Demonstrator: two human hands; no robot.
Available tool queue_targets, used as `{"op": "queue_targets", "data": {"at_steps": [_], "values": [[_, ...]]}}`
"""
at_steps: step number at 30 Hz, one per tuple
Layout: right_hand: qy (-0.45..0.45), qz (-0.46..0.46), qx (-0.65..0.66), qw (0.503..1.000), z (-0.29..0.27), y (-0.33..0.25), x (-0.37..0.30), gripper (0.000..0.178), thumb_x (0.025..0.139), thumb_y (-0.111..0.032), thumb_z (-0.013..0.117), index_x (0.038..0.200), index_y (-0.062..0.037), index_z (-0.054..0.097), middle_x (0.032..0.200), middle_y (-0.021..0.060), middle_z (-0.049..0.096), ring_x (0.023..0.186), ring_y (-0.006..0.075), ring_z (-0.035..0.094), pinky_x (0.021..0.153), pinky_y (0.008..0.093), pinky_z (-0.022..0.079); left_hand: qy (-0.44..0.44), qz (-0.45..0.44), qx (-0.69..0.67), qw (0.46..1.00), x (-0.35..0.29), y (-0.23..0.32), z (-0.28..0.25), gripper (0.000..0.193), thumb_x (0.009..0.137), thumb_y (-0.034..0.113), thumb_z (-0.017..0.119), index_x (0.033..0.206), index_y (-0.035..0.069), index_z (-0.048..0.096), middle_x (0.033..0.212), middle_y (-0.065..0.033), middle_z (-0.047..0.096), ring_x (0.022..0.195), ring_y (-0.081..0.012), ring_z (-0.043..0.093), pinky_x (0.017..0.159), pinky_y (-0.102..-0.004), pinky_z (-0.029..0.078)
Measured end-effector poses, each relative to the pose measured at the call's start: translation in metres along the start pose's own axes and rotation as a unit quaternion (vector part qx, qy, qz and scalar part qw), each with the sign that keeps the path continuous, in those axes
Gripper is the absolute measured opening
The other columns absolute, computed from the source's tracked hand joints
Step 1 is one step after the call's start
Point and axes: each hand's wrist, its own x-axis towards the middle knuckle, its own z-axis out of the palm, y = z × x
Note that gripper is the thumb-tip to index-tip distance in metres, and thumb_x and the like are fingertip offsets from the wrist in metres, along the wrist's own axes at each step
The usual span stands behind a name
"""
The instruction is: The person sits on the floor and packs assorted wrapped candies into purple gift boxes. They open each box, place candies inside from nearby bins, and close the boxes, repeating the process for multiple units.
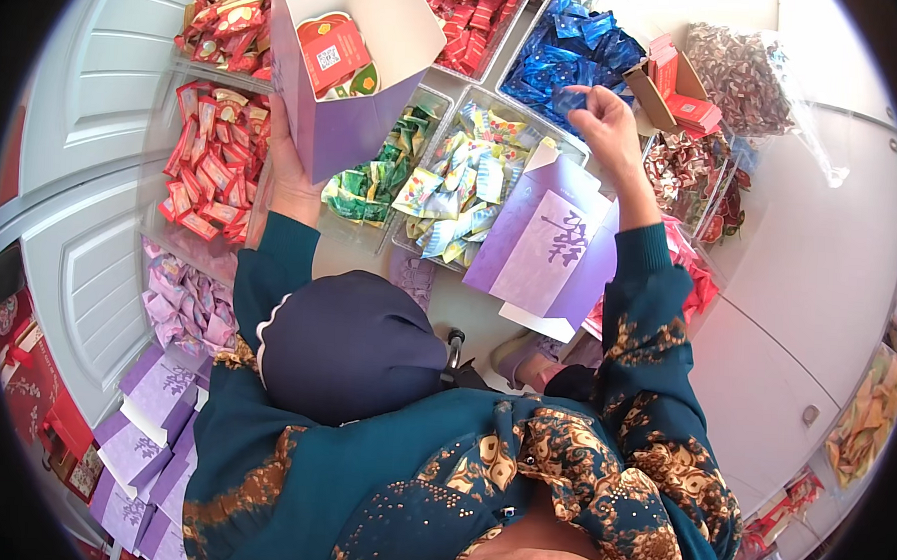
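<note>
On my remote feed, the left hand (292, 173) clasps a purple cardboard box (350, 131), red card (336, 59) inside, at eleven o'clock; at one, the right hand (607, 127) pinches a shiny blue packet (568, 101) above a like-filled plastic bin (525, 45).

On your left you have white panelled fronts (78, 294) with raised rectangular mouldings, one farther off, one nearer; whether they are doors or cupboards is unclear. To your right spread smooth pale panels (794, 280) split by thin seams, with a small round metal fitting (811, 414) on the nearer part. Pale floor (486, 327) shows before you. Your light is brightest at the far right.
</note>
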Motion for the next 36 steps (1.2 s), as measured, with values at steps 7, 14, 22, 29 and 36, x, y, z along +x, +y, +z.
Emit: {"op": "queue_targets", "data": {"at_steps": [7,14,22,29,36], "values": [[-0.156,-0.203,-0.380,0.889,0.094,-0.017,-0.064,0.023,0.072,-0.007,0.058,0.095,-0.0047,0.057,0.084,0.0180,0.060,0.082,0.0372,0.061,0.072,0.0470,0.048,-0.167,-0.071,-0.142,0.973,0.000,0.020,0.001,0.058,0.094,0.044,0.054,0.135,0.005,0.045,0.133,-0.0129,0.053,0.118,-0.0281,0.053,0.101,-0.0423,0.043],[-0.118,-0.236,-0.403,0.876,0.111,0.003,-0.072,0.028,0.078,-0.008,0.056,0.106,-0.0064,0.057,0.092,0.0153,0.060,0.079,0.0329,0.063,0.073,0.0430,0.048,-0.111,-0.052,-0.104,0.987,-0.004,0.009,0.004,0.062,0.093,0.045,0.055,0.139,0.006,0.042,0.140,-0.0121,0.048,0.124,-0.0285,0.048,0.105,-0.0424,0.040],[0.117,-0.070,0.011,0.991,0.053,-0.056,-0.065,0.031,0.086,-0.001,0.059,0.116,-0.0041,0.054,0.106,0.0128,0.063,0.090,0.0257,0.066,0.079,0.0348,0.054,0.058,0.010,0.046,0.997,-0.016,-0.004,0.019,0.069,0.091,0.048,0.056,0.141,0.005,0.037,0.139,-0.0128,0.047,0.124,-0.0289,0.047,0.106,-0.0427,0.039],[0.086,-0.184,0.223,0.953,0.014,-0.164,-0.091,0.046,0.090,-0.006,0.061,0.133,-0.0012,0.042,0.125,0.0209,0.055,0.108,0.0264,0.062,0.091,0.0329,0.051,-0.010,-0.055,0.036,0.998,-0.017,-0.031,0.037,0.072,0.086,0.048,0.065,0.138,0.005,0.040,0.133,-0.0154,0.052,0.121,-0.0312,0.052,0.103,-0.0476,0.043],[0.093,-0.207,0.223,0.948,-0.003,-0.126,-0.107,0.047,0.089,-0.005,0.064,0.131,-0.0027,0.044,0.119,0.0125,0.058,0.113,0.0197,0.056,0.099,0.0347,0.044,-0.105,-0.206,-0.046,0.972,-0.021,-0.054,0.065,0.070,0.090,0.048,0.058,0.141,0.005,0.036,0.133,-0.0154,0.052,0.119,-0.0291,0.054,0.102,-0.0449,0.045]]}}
